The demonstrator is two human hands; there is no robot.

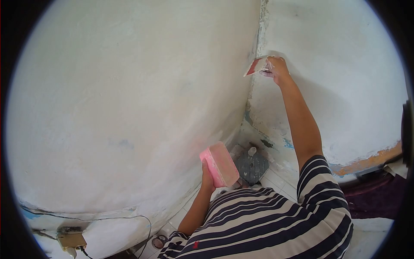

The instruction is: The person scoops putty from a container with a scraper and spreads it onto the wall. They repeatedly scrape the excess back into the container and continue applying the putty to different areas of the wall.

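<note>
My right hand (pixel 277 69) is raised at the wall corner, closed round a flat red scraper (pixel 255 66) smeared with white paste. The scraper's edge points left, close to the rough vertical seam (pixel 260 32) where the two walls meet; whether it touches the wall I cannot tell. Lower down, my left hand (pixel 208 176) grips a pink rectangular tub (pixel 220 165) by its left side. The tub is tilted, its inside coated with pale paste. White paste also marks the fingers of my right hand.
A dark grey stool or stand (pixel 252 167) with a small white object on it stands in the corner below. At the lower left are a socket box (pixel 72 240) and a loose black cable (pixel 144 217). Dark purple cloth (pixel 375 198) lies at the right.
</note>
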